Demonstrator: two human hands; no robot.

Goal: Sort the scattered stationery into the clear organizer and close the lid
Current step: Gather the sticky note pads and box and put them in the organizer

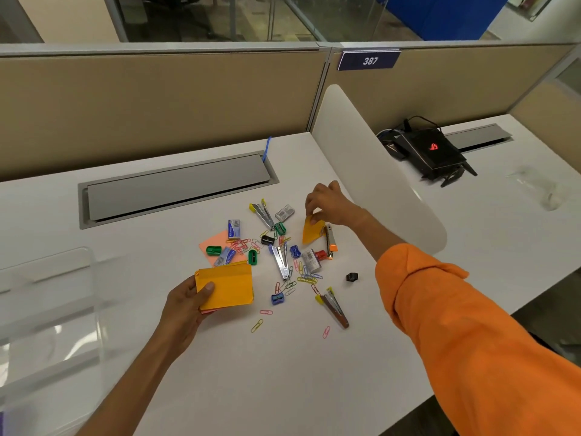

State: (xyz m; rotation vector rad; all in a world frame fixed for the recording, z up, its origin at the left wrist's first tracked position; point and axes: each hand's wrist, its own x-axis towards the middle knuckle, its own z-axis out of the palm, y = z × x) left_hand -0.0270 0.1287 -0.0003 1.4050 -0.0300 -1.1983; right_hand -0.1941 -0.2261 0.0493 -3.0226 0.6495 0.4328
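Observation:
My left hand (185, 305) grips a stack of orange sticky notes (227, 286) just above the white desk (283, 372). My right hand (327, 202) pinches a single orange sticky note (311, 231) by its top edge, lifted over the pile. Scattered between the hands lie several staplers (280, 262), staple boxes (234, 229), pencil sharpeners (252, 257) and coloured paper clips (306, 278). A pink note (212, 243) lies flat under some items. The clear organizer (47, 316) stands at the left edge, its lid open.
A grey cable tray cover (176, 187) is set into the desk behind the pile. A white curved divider (377, 184) rises to the right, with a black device (430, 149) beyond it. A black sharpener (352, 276) sits alone near my right forearm.

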